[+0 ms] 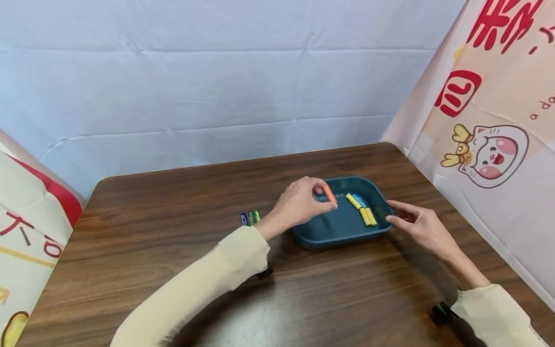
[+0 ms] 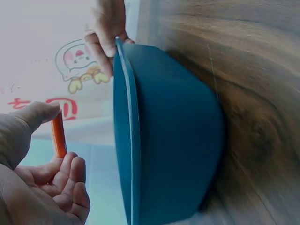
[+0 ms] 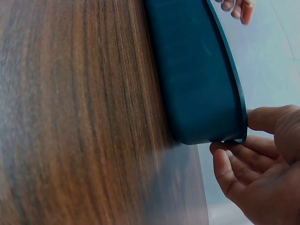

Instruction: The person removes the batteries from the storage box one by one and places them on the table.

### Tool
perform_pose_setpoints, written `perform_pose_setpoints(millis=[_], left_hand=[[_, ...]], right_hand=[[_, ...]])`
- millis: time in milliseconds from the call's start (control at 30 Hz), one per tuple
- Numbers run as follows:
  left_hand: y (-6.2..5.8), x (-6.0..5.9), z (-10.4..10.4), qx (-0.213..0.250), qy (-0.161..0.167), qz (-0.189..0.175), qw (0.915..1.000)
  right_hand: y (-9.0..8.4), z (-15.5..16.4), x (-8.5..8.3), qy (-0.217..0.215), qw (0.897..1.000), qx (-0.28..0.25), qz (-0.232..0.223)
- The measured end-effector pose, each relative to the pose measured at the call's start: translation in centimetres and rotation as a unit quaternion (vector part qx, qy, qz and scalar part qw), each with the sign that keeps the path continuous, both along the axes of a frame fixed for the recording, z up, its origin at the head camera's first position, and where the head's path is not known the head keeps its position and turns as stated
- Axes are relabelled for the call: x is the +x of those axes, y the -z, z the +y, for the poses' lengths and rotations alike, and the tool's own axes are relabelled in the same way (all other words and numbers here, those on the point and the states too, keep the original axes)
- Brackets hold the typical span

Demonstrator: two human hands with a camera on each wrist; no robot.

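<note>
My left hand (image 1: 301, 202) pinches an orange battery (image 1: 329, 193) between thumb and fingers, above the left part of a dark blue tray (image 1: 334, 239). In the left wrist view the orange battery (image 2: 58, 135) stands lengthwise between thumb and fingertips, apart from the tray wall (image 2: 173, 126). At the tray's right end, my right hand (image 1: 425, 226) holds the rim; the right wrist view has the thumb (image 3: 265, 118) against the rim and the fingers curled by the outer wall. Several yellow batteries (image 1: 362, 216) and a blue one (image 1: 359, 200) lie inside the tray's right half.
Left of the tray, a short row of blue and green batteries (image 1: 250, 218) lies on the brown wooden table (image 1: 173, 241), partly near the left forearm. A white cloth (image 1: 217, 96) hangs behind the table, and a printed cloth (image 1: 490, 111) hangs along its right side.
</note>
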State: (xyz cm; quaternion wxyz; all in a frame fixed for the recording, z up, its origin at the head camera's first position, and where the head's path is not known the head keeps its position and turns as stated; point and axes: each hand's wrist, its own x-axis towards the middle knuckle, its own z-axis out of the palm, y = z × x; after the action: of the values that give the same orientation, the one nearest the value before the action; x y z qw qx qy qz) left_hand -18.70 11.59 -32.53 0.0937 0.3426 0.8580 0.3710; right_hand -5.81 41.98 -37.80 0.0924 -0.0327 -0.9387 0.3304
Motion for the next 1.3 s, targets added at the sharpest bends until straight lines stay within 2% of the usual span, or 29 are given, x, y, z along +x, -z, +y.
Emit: perform_pose_setpoints(millis=[300,500,733,1033,1300], left_hand=[[-0.3,-1.2,-4.9,0.012,-0.023,-0.011,0.9996],[0.1,-2.2,-8.0,0.021,-0.037,-0.017,0.999],[1.9,-2.8,-11.6,0.015,-0.042,-0.028,0.9986],[4.1,-3.7,-16.4,-0.013,-0.067,-0.034,0.9971],[6.5,-4.7,-18.5,-0.046,-0.072,-0.032,0.9958]], right_hand=[[-0.1,-0.2,-0.2,-0.003,1.0,-0.006,0.001],[-0.2,-0.3,-0.2,-0.001,1.0,-0.006,0.001],[-0.1,-0.2,-0.2,-0.002,1.0,-0.004,0.001],[-0.1,-0.4,-0.2,-0.002,1.0,-0.004,0.002],[0.0,-0.4,-0.1,-0.001,1.0,-0.001,0.0]])
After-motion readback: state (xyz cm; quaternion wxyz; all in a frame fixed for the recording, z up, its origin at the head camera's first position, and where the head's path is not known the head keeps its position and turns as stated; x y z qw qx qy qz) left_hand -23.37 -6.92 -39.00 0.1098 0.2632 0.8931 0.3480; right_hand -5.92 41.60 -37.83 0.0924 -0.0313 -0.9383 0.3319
